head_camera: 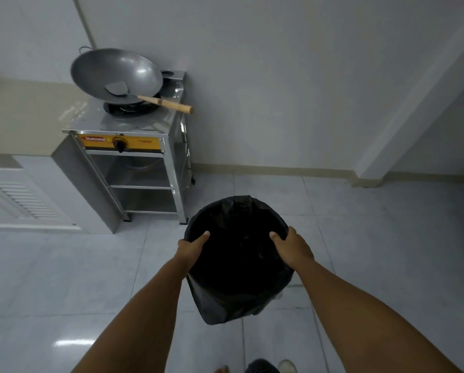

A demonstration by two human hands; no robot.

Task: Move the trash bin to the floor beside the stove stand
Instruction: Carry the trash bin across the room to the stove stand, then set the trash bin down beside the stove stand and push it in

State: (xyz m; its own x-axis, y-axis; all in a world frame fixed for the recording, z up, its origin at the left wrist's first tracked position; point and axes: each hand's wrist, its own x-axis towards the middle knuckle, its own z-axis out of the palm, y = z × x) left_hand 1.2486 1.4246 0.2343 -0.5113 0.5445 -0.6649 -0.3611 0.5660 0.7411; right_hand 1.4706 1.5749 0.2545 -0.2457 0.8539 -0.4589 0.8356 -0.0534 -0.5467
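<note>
A round trash bin [236,254] lined with a black plastic bag is held out in front of me, above the tiled floor. My left hand [192,247] grips its left rim with the thumb inside. My right hand [293,246] grips the right rim the same way. The steel stove stand [142,168] with a yellow control panel stands to the upper left, against the wall. The bin is to the right of the stand's front right leg and nearer to me. The bin's inside is dark and shows nothing.
A large metal wok [116,72] with a wooden-handled spatula [166,103] sits on the burner. A beige counter with a white louvred cabinet [20,195] adjoins the stand on the left. Pale tiled floor [360,224] stretches right to a wall column [403,125]. My feet show at the bottom edge.
</note>
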